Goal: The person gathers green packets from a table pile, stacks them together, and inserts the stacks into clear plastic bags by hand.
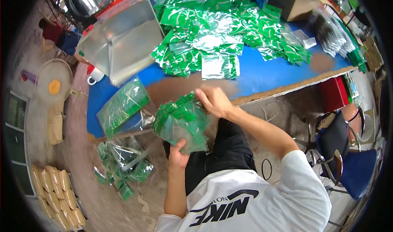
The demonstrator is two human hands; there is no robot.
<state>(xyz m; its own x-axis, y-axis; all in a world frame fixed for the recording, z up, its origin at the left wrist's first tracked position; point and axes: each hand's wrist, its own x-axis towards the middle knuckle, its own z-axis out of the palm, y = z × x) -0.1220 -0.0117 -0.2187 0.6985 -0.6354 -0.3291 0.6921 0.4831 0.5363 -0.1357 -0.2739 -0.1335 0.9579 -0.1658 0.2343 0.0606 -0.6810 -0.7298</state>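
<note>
My left hand [179, 155] grips the lower edge of a fanned bundle of green and clear plastic packets [182, 123], thumb on top. Above my lap, the bundle is held just off the table's front edge. My right hand [215, 103] is at the bundle's upper right corner, its fingers curled and pinched on the packets' edge. Left of the bundle, a large clear bag with green packets in it [125, 107] lies on the blue table [262, 78]. A broad heap of shiny green packets [204, 31] covers the table's far side.
A clear plastic bin [135, 39] and a white mug [95, 75] stand at the left. More green packets [127, 166] lie on the floor below. A cardboard box [297, 4] is at the back right, chairs [344, 150] at the right. Another person [59, 35] is at far left.
</note>
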